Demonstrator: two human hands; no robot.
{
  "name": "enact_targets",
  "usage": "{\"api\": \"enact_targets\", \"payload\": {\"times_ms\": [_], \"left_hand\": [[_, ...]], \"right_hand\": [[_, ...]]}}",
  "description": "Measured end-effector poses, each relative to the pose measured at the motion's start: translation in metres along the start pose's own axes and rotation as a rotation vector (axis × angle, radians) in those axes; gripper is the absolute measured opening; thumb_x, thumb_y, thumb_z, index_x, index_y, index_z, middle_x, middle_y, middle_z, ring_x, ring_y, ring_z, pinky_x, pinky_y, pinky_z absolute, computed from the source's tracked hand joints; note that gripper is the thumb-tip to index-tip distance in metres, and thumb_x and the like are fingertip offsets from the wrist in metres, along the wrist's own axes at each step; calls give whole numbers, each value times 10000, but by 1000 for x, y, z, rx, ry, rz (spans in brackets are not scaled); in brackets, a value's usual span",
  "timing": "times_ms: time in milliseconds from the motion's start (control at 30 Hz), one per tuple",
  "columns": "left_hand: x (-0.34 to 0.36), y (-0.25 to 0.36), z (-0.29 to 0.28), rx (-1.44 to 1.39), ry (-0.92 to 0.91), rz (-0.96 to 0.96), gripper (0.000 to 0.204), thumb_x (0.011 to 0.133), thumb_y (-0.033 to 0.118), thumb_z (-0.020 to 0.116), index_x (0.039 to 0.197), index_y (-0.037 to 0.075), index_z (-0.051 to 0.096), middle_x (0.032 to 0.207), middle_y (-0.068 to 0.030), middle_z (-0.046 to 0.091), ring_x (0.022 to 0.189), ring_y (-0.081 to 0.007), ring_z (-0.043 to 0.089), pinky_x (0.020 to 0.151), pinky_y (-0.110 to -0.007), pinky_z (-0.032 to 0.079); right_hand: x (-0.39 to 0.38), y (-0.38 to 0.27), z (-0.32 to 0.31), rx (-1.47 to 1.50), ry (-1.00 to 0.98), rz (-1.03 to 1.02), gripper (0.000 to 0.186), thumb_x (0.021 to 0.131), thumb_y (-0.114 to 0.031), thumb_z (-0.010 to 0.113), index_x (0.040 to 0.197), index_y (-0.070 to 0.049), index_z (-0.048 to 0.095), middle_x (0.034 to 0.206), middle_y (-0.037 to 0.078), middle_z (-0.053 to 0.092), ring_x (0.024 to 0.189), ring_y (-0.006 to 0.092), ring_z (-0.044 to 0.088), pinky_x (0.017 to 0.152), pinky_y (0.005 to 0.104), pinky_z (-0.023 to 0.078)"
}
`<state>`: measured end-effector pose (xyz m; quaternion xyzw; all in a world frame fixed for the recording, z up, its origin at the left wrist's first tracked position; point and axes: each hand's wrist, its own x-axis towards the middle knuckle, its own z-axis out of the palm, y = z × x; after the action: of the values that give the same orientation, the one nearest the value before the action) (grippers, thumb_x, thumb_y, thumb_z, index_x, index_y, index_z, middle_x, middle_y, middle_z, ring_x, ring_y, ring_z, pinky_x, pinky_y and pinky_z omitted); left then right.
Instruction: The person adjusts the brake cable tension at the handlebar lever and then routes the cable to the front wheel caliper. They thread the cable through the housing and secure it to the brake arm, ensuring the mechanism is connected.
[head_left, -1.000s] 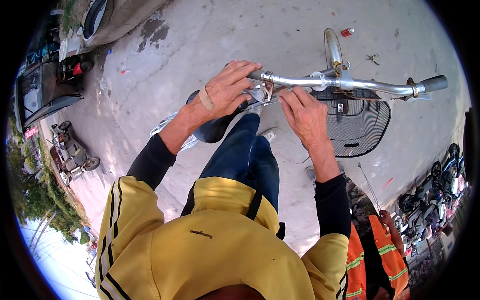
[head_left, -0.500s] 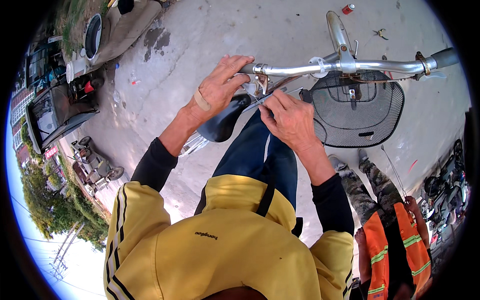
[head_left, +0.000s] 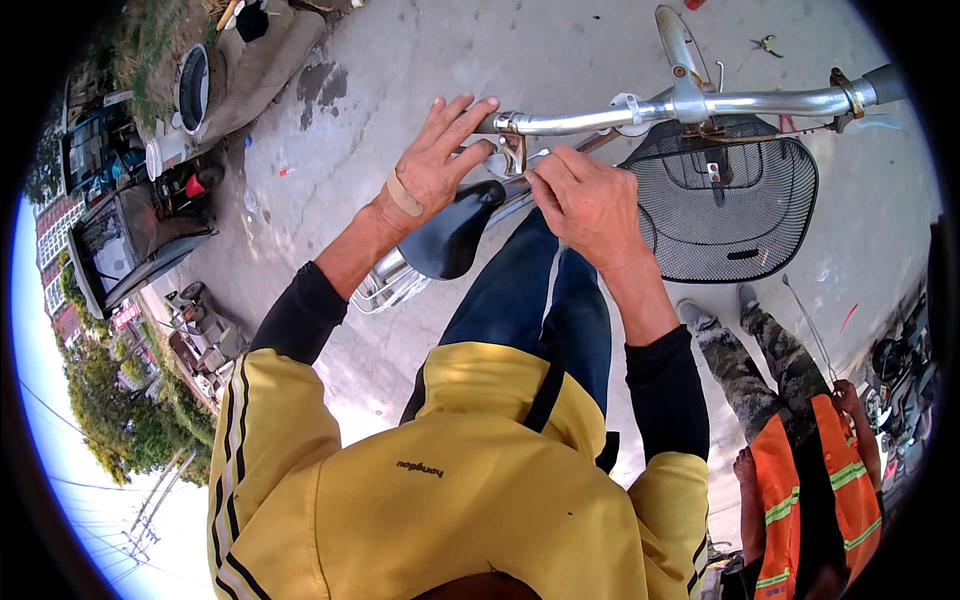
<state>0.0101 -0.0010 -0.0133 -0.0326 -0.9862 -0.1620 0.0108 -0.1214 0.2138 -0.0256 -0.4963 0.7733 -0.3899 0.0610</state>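
A bicycle's silver handlebar (head_left: pixel 580 122) crosses in front of me. My left hand (head_left: pixel 432 160), a plaster strip on its wrist, is at the bar's left end. Its fingers are spread, with the dark handlebar grip (head_left: pixel 488 125) between forefinger and thumb. Just right of it sits the rusty brake lever bracket (head_left: pixel 513 150). My right hand (head_left: pixel 592 200) is closed in a pinch close below the bar, beside that bracket; whatever its fingertips hold is hidden. Behind the left side of the bar lies the black saddle (head_left: pixel 452 235).
A black mesh basket (head_left: pixel 735 215) hangs right of my right hand, below the front mudguard (head_left: pixel 680 45). Pliers (head_left: pixel 767 46) lie on the concrete beyond. At right stands a person in an orange vest (head_left: pixel 780 500). Parked vehicles (head_left: pixel 130 235) line the left.
The view has shifted a little, so the bicycle sits slightly higher. My left fingers have spread more. My right hand has moved slightly right and up toward the bar, staying pinched.
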Motion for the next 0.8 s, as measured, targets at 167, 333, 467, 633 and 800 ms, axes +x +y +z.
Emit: {"api": "enact_targets", "payload": {"times_ms": [167, 333, 467, 633, 800], "left_hand": [[0, 15, -3, -92, 9, -50, 238, 855, 85, 753, 1076, 62, 669, 1590, -165, 460, 1444, -449, 445, 1179, -648, 375], [4, 26, 0, -131, 80, -92, 315, 822, 216, 846, 1017, 51, 662, 1558, -210, 466, 1438, -474, 448, 1187, -673, 324], [3, 36, 4, -98, 138, -117, 315, 825, 244, 843, 966, 42, 647, 1538, -212, 484, 1418, -478, 457, 1179, -683, 306], [4, 41, 12, -43, 220, -137, 358, 776, 292, 850, 917, 39, 640, 1482, -212, 542, 1373, -479, 479, 1113, -710, 361], [5, 45, 17, -35, 300, -162, 368, 721, 266, 854, 901, 34, 632, 1478, -201, 553, 1345, -470, 503, 1114, -697, 365]], "right_hand": [[4, 7, -11, 47, 18, 87, 174, 877, -159, 773, 845, -106, 611, 783, 28, 571, 685, 241, 668, 561, 384, 527], [2, 9, -27, 163, -92, 138, 93, 902, -111, 735, 951, -61, 673, 890, 66, 587, 803, 288, 675, 658, 425, 547], [-7, 11, -39, 388, -154, 176, 202, 919, -9, 676, 1117, -28, 713, 993, 110, 597, 895, 334, 667, 730, 454, 537], [-7, 7, -44, 421, -180, 276, 269, 916, 31, 667, 1174, -30, 708, 958, 142, 631, 868, 371, 674, 765, 466, 535], [6, -10, -31, 248, -171, 211, 205, 911, -12, 702, 1113, -45, 691, 932, 144, 658, 857, 384, 686, 749, 466, 561]]}}
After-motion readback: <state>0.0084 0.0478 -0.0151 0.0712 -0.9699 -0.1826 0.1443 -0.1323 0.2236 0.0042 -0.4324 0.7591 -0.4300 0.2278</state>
